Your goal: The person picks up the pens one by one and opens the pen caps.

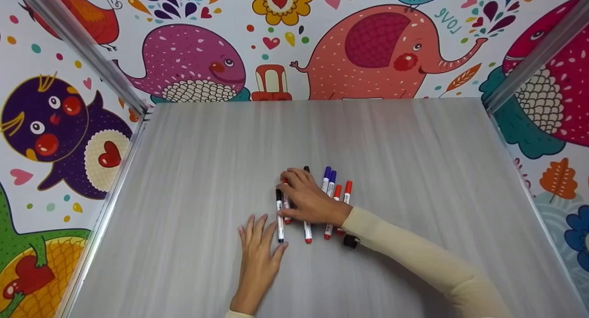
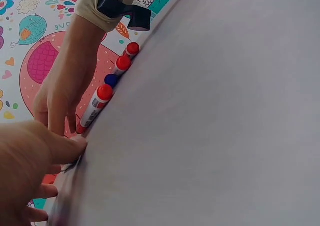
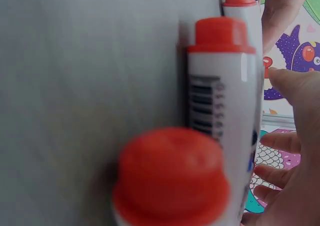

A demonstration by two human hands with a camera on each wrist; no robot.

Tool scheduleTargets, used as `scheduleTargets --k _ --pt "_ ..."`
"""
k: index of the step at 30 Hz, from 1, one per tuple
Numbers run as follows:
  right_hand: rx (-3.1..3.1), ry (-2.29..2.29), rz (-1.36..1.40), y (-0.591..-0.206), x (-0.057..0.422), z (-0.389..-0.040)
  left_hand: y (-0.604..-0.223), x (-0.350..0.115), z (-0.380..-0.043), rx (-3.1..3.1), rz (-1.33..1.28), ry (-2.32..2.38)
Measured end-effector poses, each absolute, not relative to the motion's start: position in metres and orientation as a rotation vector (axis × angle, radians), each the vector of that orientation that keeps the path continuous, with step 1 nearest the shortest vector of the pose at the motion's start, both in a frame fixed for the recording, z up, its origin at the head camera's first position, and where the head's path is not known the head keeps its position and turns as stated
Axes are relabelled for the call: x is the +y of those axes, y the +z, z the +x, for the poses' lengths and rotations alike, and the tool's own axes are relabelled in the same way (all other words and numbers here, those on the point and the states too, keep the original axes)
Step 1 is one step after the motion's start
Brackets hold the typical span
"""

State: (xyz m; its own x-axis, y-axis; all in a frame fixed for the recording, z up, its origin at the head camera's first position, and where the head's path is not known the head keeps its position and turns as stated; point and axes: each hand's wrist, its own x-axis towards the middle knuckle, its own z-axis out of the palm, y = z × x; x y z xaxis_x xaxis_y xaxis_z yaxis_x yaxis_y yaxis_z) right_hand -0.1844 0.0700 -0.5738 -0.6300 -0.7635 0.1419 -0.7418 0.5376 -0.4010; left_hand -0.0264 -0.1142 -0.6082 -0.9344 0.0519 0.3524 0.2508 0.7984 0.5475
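Note:
Several white-barrelled markers lie roughly side by side on the table. My right hand point(image 1: 308, 199) reaches across them, palm down with fingers spread. Its thumb and a fingertip are right at the black-capped marker point(image 1: 280, 223) on the left end. Under that hand, a red-capped marker point(image 1: 288, 220) is partly hidden. Left of the black-capped marker, my left hand point(image 1: 258, 253) has its fingers extended, the thumb close to the marker's near end. To the right are blue-capped markers point(image 1: 326, 182) and a red-capped marker point(image 1: 348, 188), partly covered by the right wrist.
The grey wood-grain table point(image 1: 207, 161) is bordered by metal rails point(image 1: 99, 230) and printed panels with cartoon animals, such as an elephant point(image 1: 368, 55). A black wrist camera point(image 1: 350, 241) sits beside the right cuff, close to the red-ended markers.

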Motion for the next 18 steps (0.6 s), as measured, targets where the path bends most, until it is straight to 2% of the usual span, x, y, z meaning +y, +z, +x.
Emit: scheduleTargets --k 11,18 --pt "2.721 -0.568 -1.254 -0.5756 0.0638 -0.1838 -0.6093 -0.1149 -0.0310 -2.638 -0.260 -0.885" --pt "2.699 -0.657 -1.280 -0.5727 0.0642 -0.1847 -0.6036 -0.1186 -0.0337 -2.662 -0.271 -0.960"
